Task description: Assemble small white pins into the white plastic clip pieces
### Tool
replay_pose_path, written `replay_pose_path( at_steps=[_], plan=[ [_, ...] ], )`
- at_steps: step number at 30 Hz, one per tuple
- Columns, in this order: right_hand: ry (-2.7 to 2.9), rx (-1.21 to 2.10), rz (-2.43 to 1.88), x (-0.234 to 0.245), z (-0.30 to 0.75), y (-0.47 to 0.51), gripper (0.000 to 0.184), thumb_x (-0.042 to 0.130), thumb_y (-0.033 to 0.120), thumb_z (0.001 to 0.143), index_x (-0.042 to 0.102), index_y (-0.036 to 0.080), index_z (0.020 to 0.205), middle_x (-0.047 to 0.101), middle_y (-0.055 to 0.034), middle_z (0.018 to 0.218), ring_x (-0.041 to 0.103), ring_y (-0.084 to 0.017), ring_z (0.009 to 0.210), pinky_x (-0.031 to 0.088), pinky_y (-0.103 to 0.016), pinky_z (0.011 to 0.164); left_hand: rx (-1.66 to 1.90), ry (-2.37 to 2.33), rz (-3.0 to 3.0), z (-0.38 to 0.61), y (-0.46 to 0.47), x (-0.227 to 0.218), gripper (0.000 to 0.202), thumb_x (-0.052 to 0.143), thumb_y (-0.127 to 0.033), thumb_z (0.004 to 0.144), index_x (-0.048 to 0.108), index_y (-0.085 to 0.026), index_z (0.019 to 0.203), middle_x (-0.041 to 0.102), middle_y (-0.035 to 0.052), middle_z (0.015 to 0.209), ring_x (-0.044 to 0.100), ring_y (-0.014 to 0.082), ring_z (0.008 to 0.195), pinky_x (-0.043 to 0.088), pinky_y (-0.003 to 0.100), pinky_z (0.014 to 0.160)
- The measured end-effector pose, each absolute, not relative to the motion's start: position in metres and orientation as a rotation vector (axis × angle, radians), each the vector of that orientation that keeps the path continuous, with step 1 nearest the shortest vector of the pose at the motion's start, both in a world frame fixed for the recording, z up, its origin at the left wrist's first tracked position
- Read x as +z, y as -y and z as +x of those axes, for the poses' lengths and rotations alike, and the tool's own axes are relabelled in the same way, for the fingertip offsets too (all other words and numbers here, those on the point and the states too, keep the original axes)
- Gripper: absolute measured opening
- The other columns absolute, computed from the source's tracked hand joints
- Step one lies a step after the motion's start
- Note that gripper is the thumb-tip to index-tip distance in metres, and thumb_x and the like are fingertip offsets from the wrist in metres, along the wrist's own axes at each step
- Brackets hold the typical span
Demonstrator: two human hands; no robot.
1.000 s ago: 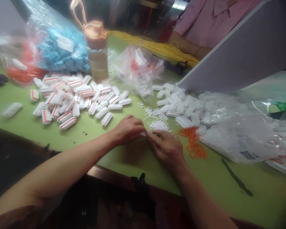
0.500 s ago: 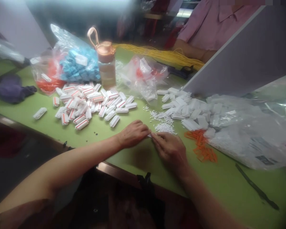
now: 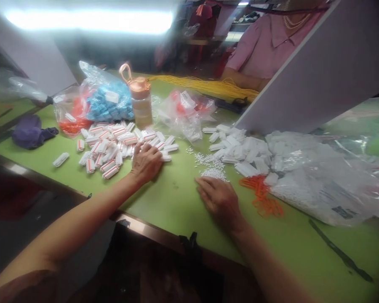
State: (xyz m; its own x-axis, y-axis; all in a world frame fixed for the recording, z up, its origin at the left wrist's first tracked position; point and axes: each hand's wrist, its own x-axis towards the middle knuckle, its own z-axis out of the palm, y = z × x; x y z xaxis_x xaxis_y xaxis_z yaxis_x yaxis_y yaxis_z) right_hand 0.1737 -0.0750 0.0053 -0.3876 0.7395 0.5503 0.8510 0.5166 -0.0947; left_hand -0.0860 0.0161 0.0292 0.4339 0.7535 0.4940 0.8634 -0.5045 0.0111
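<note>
My left hand (image 3: pixel 147 163) rests on the near right edge of a pile of white plastic pieces with orange stripes (image 3: pixel 110 148). Its fingers are bent and slightly apart over the pieces; what lies under them is hidden. Near the middle of the table, my right hand (image 3: pixel 219 201) lies low with its fingers stretched out, their tips beside a heap of tiny white pellets (image 3: pixel 214 173). Nothing shows in that hand. Behind the pellets is a heap of plain white plastic pieces (image 3: pixel 240 147), with orange strips (image 3: pixel 265 204) to its right.
A drink bottle (image 3: pixel 142 107) stands behind the striped pile, beside a bag of blue pieces (image 3: pixel 109 103). A large clear bag (image 3: pixel 318 185) covers the right side. A dark flat strip (image 3: pixel 341 251) lies nearer. Across the table sits a person in a pink shirt (image 3: pixel 255 46).
My hands were together over a small white piece; they have parted. My left hand has moved left to the striped pile, while my right hand stays near the pellets. The view has tilted up.
</note>
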Motion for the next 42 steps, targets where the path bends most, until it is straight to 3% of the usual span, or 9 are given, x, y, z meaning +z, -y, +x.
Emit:
replay_pose_path(
  at_steps=[3, 10, 19, 22, 26, 32, 34, 38, 42],
  plan=[
    [2.223, -0.23, -1.305, 0.005, 0.173, 0.075, 0.023, 0.051, 0.023, 0.094, 0.066, 0.02, 0.112, 0.071, -0.0051, 0.102, 0.06, -0.017, 0.091, 0.038, -0.032, 0.077, -0.723, 1.459, -2.467, -0.066, -0.016, 0.035, 0.015, 0.065, -0.028, 0.079, 0.069, -0.022, 0.093, 0.069, 0.0055, 0.103, 0.056, 0.0258, 0.095, 0.035, 0.047, 0.093],
    [2.223, -0.159, -1.312, 0.004, 0.174, 0.072, 0.022, 0.049, 0.026, 0.095, 0.069, 0.021, 0.102, 0.071, -0.0044, 0.092, 0.057, -0.017, 0.083, 0.036, -0.033, 0.074, -0.496, 1.457, -2.894, 0.034, -0.054, 0.052, 0.028, 0.053, -0.027, 0.088, 0.067, -0.02, 0.112, 0.069, 0.0076, 0.109, 0.06, 0.0231, 0.103, 0.044, 0.038, 0.091],
    [2.213, -0.07, -1.336, 0.001, 0.176, 0.072, 0.022, 0.049, 0.028, 0.095, 0.069, 0.022, 0.1, 0.071, -0.0051, 0.092, 0.057, -0.017, 0.082, 0.037, -0.032, 0.072, -0.361, 1.56, -2.954, 0.102, -0.101, 0.047, 0.02, 0.056, -0.016, 0.081, 0.071, -0.014, 0.093, 0.07, 0.0109, 0.091, 0.065, 0.0243, 0.091, 0.05, 0.035, 0.08],
    [2.145, -0.054, -1.341, 0.0, 0.177, 0.071, 0.022, 0.049, 0.028, 0.095, 0.07, 0.022, 0.101, 0.072, -0.005, 0.09, 0.059, -0.016, 0.081, 0.04, -0.032, 0.073, -0.538, 1.47, -2.97, 0.085, -0.098, 0.049, 0.032, 0.056, -0.012, 0.08, 0.066, -0.017, 0.11, 0.066, 0.0081, 0.105, 0.063, 0.0178, 0.094, 0.05, 0.03, 0.083],
    [1.836, 0.121, -1.382, 0.0, 0.18, 0.069, 0.025, 0.048, 0.033, 0.095, 0.068, 0.02, 0.101, 0.072, -0.006, 0.093, 0.063, -0.017, 0.083, 0.046, -0.032, 0.077, -1.317, 1.067, -3.009, 0.043, -0.065, 0.05, 0.038, 0.063, -0.012, 0.078, 0.06, -0.016, 0.115, 0.065, 0.0048, 0.097, 0.063, 0.0113, 0.083, 0.053, 0.025, 0.078],
    [1.378, 0.71, -1.29, 0.002, 0.177, 0.066, 0.044, 0.06, 0.048, 0.084, 0.057, 0.02, 0.118, 0.07, -0.0047, 0.095, 0.063, -0.014, 0.071, 0.052, -0.027, 0.061, -1.557, 0.848, -2.989, 0.001, 0.002, 0.039, 0.036, 0.064, -0.016, 0.083, 0.057, -0.018, 0.118, 0.065, 0.0029, 0.089, 0.063, 0.0112, 0.083, 0.053, 0.025, 0.077],
    [1.383, 0.812, -1.234, 0.004, 0.175, 0.068, 0.043, 0.062, 0.048, 0.083, 0.058, 0.02, 0.115, 0.07, -0.0039, 0.093, 0.063, -0.013, 0.07, 0.053, -0.027, 0.061, -1.599, 0.834, -3.032, -0.002, 0.013, 0.032, 0.035, 0.063, -0.016, 0.084, 0.058, -0.019, 0.119, 0.066, 0.0043, 0.092, 0.063, 0.0121, 0.087, 0.053, 0.026, 0.08],
    [1.444, 0.732, -1.243, 0.011, 0.175, 0.073, 0.028, 0.064, 0.043, 0.084, 0.063, 0.023, 0.104, 0.069, -0.0033, 0.096, 0.064, -0.014, 0.076, 0.055, -0.028, 0.068, -1.857, 1.022, -3.321, -0.005, 0.019, 0.017, 0.045, 0.073, -0.028, 0.077, 0.059, -0.018, 0.119, 0.066, 0.0085, 0.105, 0.064, 0.0152, 0.095, 0.055, 0.029, 0.083],
    [1.538, 0.613, -1.235, 0.017, 0.179, 0.078, 0.024, 0.065, 0.036, 0.084, 0.065, 0.025, 0.105, 0.069, -0.0047, 0.103, 0.065, -0.017, 0.089, 0.055, -0.031, 0.077, -2.045, 1.521, -3.716, -0.01, 0.013, 0.007, 0.044, 0.072, -0.037, 0.079, 0.061, -0.016, 0.117, 0.068, 0.008, 0.1, 0.067, 0.0134, 0.083, 0.056, 0.028, 0.076]
  ],
)
